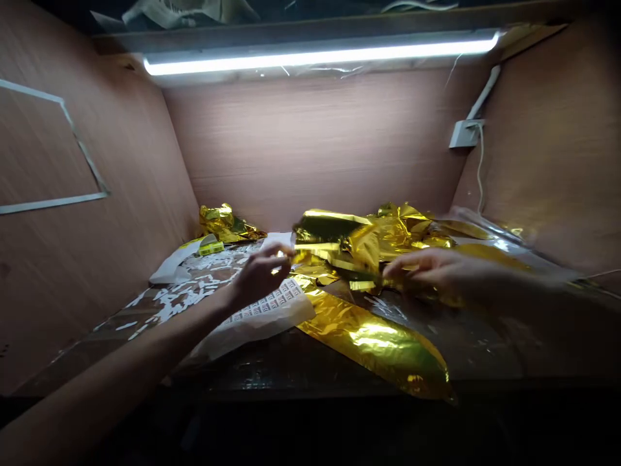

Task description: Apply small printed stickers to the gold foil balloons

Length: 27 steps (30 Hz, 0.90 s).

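My left hand [262,275] is closed in a pinch at the left edge of a folded, shiny gold foil piece [334,226], which looks like a deflated foil balloon. At the foil's lower right, my right hand [427,265] has its fingers curled in on it; motion blurs this hand, and its fingertips are partly hidden. Below both hands a long, flat gold foil piece [383,343] with a rounded end slants toward the front edge. A white sheet of printed labels [272,304] lies beneath my left hand.
Crumpled gold foil [226,223] sits in the back left corner, and more foil [405,223] heaps at the back right. Small white strips [182,294] litter the left side. Wooden walls enclose the bench under a lit tube lamp [320,55]. A white socket box [464,133] trails a cable.
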Available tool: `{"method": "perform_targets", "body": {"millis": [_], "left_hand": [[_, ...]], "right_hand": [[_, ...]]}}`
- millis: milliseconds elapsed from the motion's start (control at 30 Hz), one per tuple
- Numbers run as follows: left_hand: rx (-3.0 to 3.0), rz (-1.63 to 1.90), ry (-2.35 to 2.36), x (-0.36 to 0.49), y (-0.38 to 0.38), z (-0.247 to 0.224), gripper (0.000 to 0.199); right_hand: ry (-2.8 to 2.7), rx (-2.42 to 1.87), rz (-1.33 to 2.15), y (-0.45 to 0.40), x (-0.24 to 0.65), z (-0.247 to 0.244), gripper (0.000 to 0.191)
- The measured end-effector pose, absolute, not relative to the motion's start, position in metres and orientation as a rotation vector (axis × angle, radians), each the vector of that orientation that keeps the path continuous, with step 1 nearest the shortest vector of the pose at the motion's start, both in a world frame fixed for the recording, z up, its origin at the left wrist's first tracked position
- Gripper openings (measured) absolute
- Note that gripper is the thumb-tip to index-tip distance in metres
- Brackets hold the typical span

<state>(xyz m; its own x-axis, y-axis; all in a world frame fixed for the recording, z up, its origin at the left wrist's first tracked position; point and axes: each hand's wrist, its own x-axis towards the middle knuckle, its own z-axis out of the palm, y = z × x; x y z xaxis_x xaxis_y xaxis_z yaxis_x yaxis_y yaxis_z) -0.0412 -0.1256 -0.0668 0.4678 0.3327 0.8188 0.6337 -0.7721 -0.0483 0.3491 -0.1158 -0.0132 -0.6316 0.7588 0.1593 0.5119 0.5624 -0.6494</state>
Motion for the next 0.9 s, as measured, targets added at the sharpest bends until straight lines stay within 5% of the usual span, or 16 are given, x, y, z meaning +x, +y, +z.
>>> {"method": "perform_targets", "body": {"millis": [133, 333, 400, 533, 900], "left_hand": [[-2.609, -0.916, -0.89, -0.06, -0.133, -0.105, 0.021], [-2.729, -0.75, -1.17, -0.065, -0.138, -0.102, 0.02], [-2.681, -0.729, -1.343, -0.071, -0.142, -0.101, 0.026], [-2.453, -0.683, -1.795, -0.099, -0.149, -0.107, 0.079], [-2.249, -0.604, -2.233, -0.185, -0.181, -0.105, 0.071]], "right_hand": [[-2.689, -1.127, 0.396, -0.096, 0.334, -0.065, 0.033], [-2.571, -0.687, -0.26, -0.083, 0.266, -0.072, 0.032], [-2.671, -0.529, -0.259, -0.075, 0.243, -0.082, 0.035], [-2.948, -0.502, -0.052, -0.055, 0.221, -0.1, 0.056], [-3.112, -0.747, 0.291, -0.051, 0.177, -0.084, 0.101]]}}
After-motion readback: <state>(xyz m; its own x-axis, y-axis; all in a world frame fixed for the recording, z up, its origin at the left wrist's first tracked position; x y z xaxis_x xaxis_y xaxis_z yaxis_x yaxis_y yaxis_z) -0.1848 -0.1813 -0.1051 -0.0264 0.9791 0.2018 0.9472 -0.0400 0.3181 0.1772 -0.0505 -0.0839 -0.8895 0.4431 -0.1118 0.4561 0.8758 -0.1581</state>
